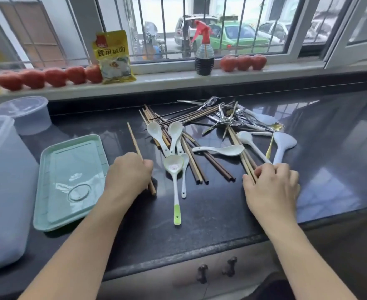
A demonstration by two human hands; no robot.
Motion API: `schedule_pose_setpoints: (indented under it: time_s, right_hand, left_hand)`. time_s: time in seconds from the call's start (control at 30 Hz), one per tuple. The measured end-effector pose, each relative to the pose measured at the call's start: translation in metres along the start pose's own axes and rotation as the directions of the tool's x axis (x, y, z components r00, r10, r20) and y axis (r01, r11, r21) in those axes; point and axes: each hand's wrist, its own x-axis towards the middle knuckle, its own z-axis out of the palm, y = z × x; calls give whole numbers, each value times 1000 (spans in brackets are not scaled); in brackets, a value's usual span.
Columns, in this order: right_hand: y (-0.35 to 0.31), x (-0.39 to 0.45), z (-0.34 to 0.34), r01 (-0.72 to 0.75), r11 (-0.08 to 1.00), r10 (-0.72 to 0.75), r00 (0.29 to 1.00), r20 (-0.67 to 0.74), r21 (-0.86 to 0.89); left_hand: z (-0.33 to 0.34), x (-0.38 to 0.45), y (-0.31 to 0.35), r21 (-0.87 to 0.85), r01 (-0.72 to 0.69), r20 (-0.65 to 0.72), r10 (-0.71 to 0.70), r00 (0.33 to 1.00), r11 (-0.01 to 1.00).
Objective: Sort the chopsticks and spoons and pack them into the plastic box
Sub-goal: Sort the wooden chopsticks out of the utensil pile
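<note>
Head view looks down on a dark polished stone tabletop (210,213) where a tangled heap of brown wooden chopsticks (191,135), white ceramic spoons (163,135) and thin metal spoons (226,118) lies just beyond the person's two hands. The left hand (128,176) is curled round a single pale wooden chopstick (136,144), which slants up and away from the fist while its thick end pokes out below. The right hand (271,185) has its fingers bent over the near ends of a few light bamboo chopsticks (241,152) at the heap's right edge, seemingly pinching them. A mint-green shallow plastic tray (48,213) lies to the left of the left hand, and a tall translucent plastic box (2,191) stands at the far left edge with nothing visible inside.

The chopsticks look light and stiff, and likely to roll on the glossy stone; they are probably best gathered near the thick ends, several at a time, all pointing one way. The ceramic spoons would be heavier, smooth and chippable, so taking each by the handle and setting it down gently seems wise. A white spoon with a lime-green handle tip (175,180) lies nearest, free of the heap. The metal spoons are interlocked with dark chopsticks at the back and would likely snag if pulled.
</note>
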Motion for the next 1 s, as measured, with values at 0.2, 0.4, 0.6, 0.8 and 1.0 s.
schedule_pose_setpoints:
  time_s: [0.2, 0.4, 0.6, 0.8, 1.0]
  right_hand:
    - [-7, 4, 0, 55, 979, -67, 996, -58, -195]
    - [-11, 17, 0, 270, 863, -296, 955, 5, -426]
    - [-7, 40, -20, 252, 913, -250, 967, 48, -322]
    - [-46, 29, -36, -33, 959, 41, 999, -21, 283]
    - [-145, -41, -4, 117, 800, -261, 951, 166, 588]
  left_hand:
    - [10, -25, 0, -459, -414, -435, 207, 876, 786]
    - [12, -26, -2, -815, -207, -144, 157, 977, 542]
    - [10, -21, 1, -972, 55, 98, 183, 978, 227]
    - [-1, -23, 4, -968, 249, 237, 243, 941, -21]
    - [-2, -20, 5, -875, 428, 363, 280, 889, -224]
